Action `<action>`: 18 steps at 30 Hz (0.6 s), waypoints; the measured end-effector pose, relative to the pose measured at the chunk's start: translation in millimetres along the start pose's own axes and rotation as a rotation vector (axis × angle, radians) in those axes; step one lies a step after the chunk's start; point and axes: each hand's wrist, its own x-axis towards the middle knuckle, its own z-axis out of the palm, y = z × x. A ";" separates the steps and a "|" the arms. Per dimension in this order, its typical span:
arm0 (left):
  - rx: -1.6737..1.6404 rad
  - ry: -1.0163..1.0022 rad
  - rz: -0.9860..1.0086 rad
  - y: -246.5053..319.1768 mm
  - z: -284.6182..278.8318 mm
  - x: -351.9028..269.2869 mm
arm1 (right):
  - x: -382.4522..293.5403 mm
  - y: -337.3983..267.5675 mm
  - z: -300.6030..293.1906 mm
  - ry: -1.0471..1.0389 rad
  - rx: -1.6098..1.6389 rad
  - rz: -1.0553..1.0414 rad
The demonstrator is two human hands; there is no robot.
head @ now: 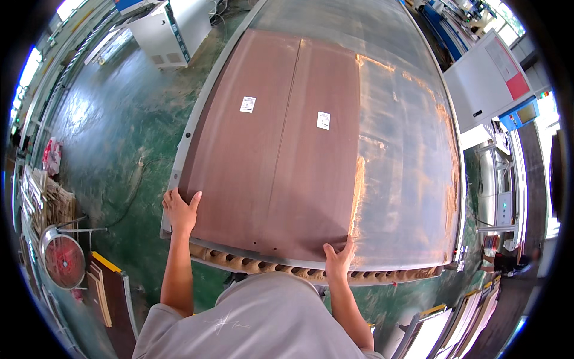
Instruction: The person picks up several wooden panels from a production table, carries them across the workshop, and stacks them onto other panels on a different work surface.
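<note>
Two long brown wood-grain panels lie side by side on the machine bed in front of me, a thin dark seam between them. The left panel (242,148) and the right panel (320,179) each bear a white printed label. Toward me the seam fades, and two small dark holes show near the front edge. My left hand (181,211) grips the left panel's outer edge at its near corner, thumb on top. At the near right corner, my right hand (338,258) holds the right panel's edge, its fingers along the side.
Sawdust (358,193) lines the right panel's side and the grey bed (408,179). A slotted, dusty front rail (251,262) runs before my waist. On the left stand a drum fan (65,262) and a white cabinet (166,36). Leaning boards (466,314) and a person (511,262) are at right.
</note>
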 end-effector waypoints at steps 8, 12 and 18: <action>0.176 0.257 0.344 -6.2 14.3 14.2 | -3.0 -27.7 -4.7 -0.019 -0.240 0.234; 0.059 0.184 0.351 -3.9 -46.1 -7.6 | -7.3 -35.8 7.6 0.123 -0.123 0.219; -0.067 0.220 0.353 -10.4 -38.9 -1.5 | -15.5 -53.8 -3.4 0.100 -0.027 0.286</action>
